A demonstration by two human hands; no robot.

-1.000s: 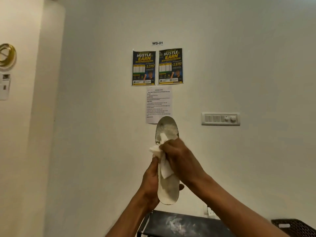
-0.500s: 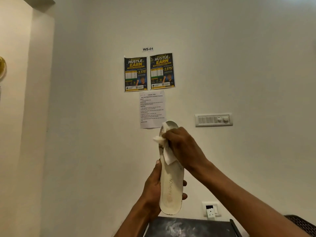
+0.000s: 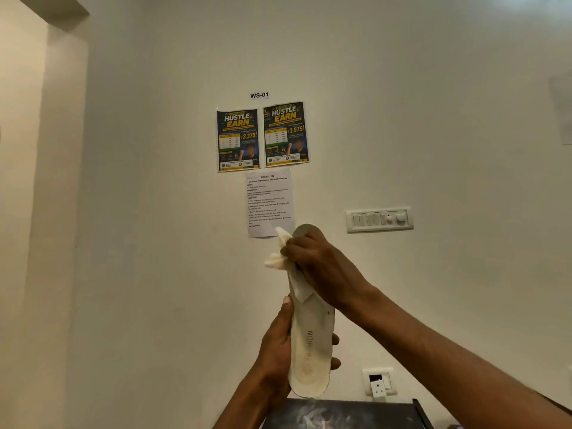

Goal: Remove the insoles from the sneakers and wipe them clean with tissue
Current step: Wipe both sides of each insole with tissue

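Insole (image 3: 311,351): off-white, held upright in the air in front of the far wall, heel end down and toe end up. Grey lettering runs along the lower half, and there's a brownish smudge in the heel cup.
Left hand (image 3: 277,351): wrapped round the lower half from the left. The thumb lies up the left edge and the fingertips poke out past the right edge, so it's properly clamped on.
Right hand (image 3: 322,267): fingers bunched tight round the tissue, pressing it onto the upper part just under the toe end.
Tissue (image 3: 277,258): white and crumpled. A wad sticks out to the left of the right hand and one flat flap hangs down over the insole.
Posters (image 3: 236,140): two dark "HUSTLE & EARN" ones side by side on the far wall, under a small "WS-01" label (image 3: 259,95).
Printed sheet (image 3: 269,202): white, taped below the posters. The toe end overlaps its bottom right corner from where I'm standing.
Switch panel (image 3: 379,220): on the wall, right of the sheet.
Socket (image 3: 378,382): low on the wall, just right of the heel, with a white plug in it.
Dark surface (image 3: 340,414): marbled top, right under the heel. Can't tell if they touch.
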